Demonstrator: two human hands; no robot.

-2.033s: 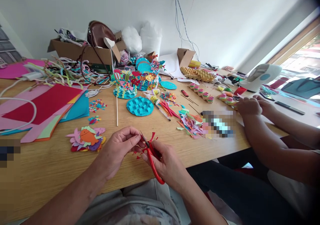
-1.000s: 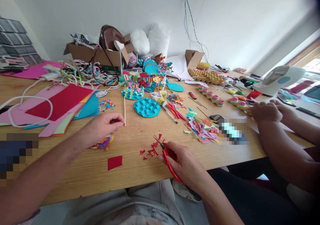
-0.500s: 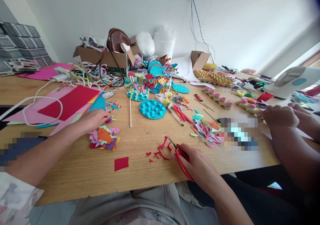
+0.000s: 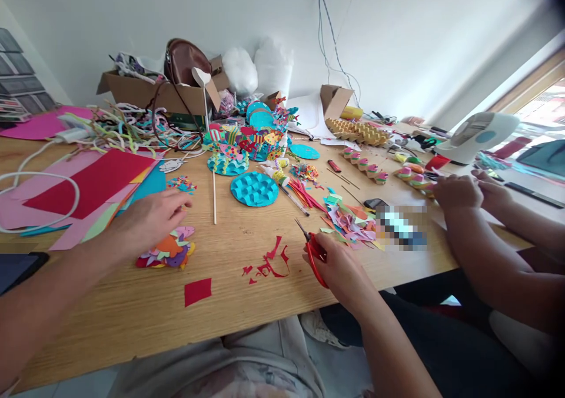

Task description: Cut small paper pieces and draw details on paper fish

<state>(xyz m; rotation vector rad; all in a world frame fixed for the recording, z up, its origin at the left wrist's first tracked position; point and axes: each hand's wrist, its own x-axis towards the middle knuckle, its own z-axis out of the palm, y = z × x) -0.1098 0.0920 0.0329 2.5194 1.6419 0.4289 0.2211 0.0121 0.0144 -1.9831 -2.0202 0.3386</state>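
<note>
My right hand (image 4: 338, 265) is wrapped round the red-handled scissors (image 4: 315, 262), whose blades are slightly apart, tips pointing away from me. Left of them lie red paper scraps (image 4: 270, 262) and a red paper rectangle (image 4: 198, 292). My left hand (image 4: 156, 215) hovers just above a pile of cut paper fish (image 4: 170, 249), its fingers a little bent and apart, with nothing seen in them. Small coloured paper bits (image 4: 182, 184) lie just beyond it. A blue scaled disc (image 4: 255, 188) lies farther back in the middle.
Coloured sheets (image 4: 88, 186) and a white cable lie at the left. Paper strips (image 4: 351, 220) and a blurred-out device sit right of the scissors. Another person's hands (image 4: 459, 192) are at the right. A cardboard box (image 4: 145, 95) with a brown bag stands at the back.
The view has turned to the right. My left hand has drawn back from the small paper bits towards the fish pile and its fingers have spread. The scissors have moved away from the red scraps.
</note>
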